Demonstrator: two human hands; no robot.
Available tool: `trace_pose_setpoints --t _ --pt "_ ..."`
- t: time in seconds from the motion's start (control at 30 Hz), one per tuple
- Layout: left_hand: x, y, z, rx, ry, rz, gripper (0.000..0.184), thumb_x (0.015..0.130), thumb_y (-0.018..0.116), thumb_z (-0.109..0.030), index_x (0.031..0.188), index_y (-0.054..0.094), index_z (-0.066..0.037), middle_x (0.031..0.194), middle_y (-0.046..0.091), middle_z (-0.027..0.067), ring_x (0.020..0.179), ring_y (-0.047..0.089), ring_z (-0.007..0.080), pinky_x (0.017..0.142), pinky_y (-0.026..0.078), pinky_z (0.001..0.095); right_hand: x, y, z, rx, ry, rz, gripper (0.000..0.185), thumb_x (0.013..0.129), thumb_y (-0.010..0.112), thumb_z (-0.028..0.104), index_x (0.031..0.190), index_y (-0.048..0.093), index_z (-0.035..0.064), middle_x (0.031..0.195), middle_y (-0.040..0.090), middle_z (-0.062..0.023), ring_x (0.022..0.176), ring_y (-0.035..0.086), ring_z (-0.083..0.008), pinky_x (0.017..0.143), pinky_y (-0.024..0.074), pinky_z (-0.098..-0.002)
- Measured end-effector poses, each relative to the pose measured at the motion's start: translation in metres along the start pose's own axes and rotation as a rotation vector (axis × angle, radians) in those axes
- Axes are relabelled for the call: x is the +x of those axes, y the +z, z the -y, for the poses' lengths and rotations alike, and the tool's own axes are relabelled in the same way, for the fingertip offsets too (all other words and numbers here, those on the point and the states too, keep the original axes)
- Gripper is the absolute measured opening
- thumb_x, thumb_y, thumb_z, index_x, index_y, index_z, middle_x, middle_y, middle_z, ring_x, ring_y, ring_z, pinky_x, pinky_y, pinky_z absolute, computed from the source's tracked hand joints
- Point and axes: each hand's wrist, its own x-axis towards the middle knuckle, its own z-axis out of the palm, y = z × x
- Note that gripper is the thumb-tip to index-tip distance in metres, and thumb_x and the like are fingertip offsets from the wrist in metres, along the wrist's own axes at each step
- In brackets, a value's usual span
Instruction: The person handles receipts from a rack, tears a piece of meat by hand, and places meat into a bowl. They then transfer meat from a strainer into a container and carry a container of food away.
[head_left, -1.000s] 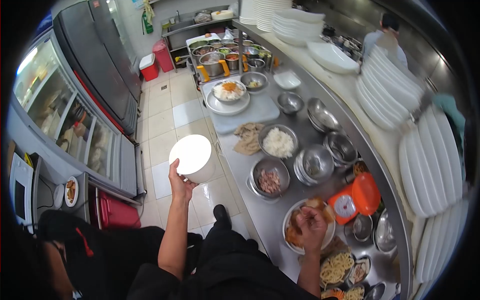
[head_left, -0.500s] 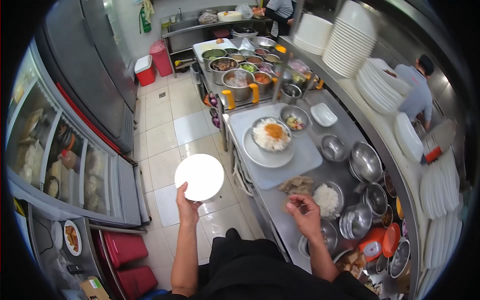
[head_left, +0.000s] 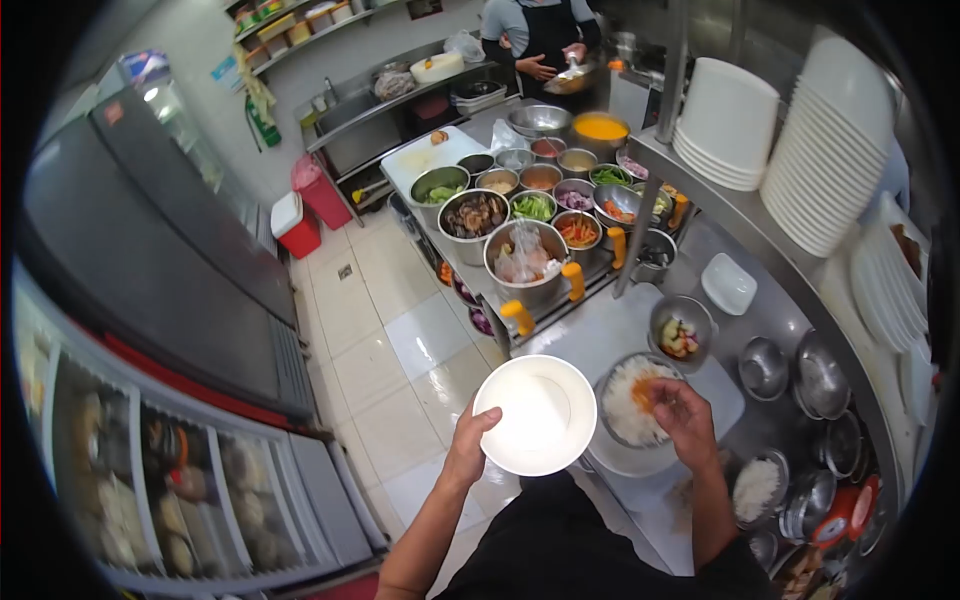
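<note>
My left hand point(head_left: 466, 446) grips a white round bowl point(head_left: 540, 416) by its rim, thumb over the edge. The bowl's open side faces me and nothing shows inside it. My right hand point(head_left: 692, 428) is above a metal bowl of white rice point(head_left: 628, 402), its fingers bent but apart and nothing visible in them. Orange topping lies on the rice, partly behind the fingers; whether they touch it I cannot tell. Under the rice bowl are a white plate point(head_left: 632, 460) and a white cutting board point(head_left: 730, 402). A metal bowl of cut pieces point(head_left: 682, 335) stands just beyond.
Ahead, several metal containers of ingredients point(head_left: 535, 207) cover the counter by yellow-orange handles. White dishes point(head_left: 830, 150) are stacked on the right shelf point(head_left: 725, 183). A second rice bowl point(head_left: 760, 488) stands lower right. Glass-fronted fridges point(head_left: 170, 480) line the left. A co-worker point(head_left: 540, 50) holds a pan at the back.
My view has turned and moved forward. The white bowl in my left hand has tilted, showing its inside. My right hand has moved from beside the plain rice to the topped rice.
</note>
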Motion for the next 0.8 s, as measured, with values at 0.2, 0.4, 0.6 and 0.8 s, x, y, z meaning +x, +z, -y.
trace_pose_setpoints --t 0.2,0.4,0.6,0.8 --pt "0.071 -0.089 -0.057 0.165 0.054 -0.132 0.068 0.078 0.052 -0.033 0.131 0.036 0.007 0.123 0.049 0.0208 0.114 0.049 0.0274 0.098 0.036 0.034 0.151 0.111 0.015 -0.015 -0.01 0.447 0.049 0.079 0.063 0.023 0.124 0.05 0.0085 0.109 0.055 -0.0035 0.097 0.051 -0.013 0.079 0.0409 -0.0265" --pt "0.117 -0.172 -0.1 0.088 0.087 -0.236 0.07 0.078 0.054 -0.035 0.131 0.035 0.007 0.122 0.049 0.0206 0.114 0.048 0.0281 0.098 0.035 0.035 0.249 0.262 -0.004 -0.268 -0.212 0.592 0.044 0.083 0.062 0.023 0.121 0.05 0.0033 0.111 0.054 -0.0147 0.096 0.056 -0.0297 0.081 0.0458 -0.0358" --pt "0.212 -0.198 -0.154 0.224 0.127 -0.02 0.081 0.082 0.046 -0.049 0.138 0.027 0.006 0.127 0.045 0.0202 0.117 0.046 0.0306 0.099 0.033 0.0374 0.313 0.29 -0.021 -0.438 -0.118 0.256 0.03 0.083 0.055 0.01 0.111 0.057 -0.0012 0.101 0.058 -0.0186 0.095 0.057 -0.034 0.084 0.0444 -0.0383" --pt "0.327 -0.227 -0.197 0.373 0.079 0.278 0.068 0.089 0.039 -0.049 0.136 0.035 0.0 0.127 0.046 0.0153 0.106 0.051 0.0223 0.088 0.04 0.0326 0.36 0.223 -0.046 -0.295 0.204 -0.549 0.024 0.084 0.056 0.008 0.105 0.06 -0.0022 0.092 0.065 -0.0147 0.085 0.061 -0.0242 0.079 0.046 -0.0338"
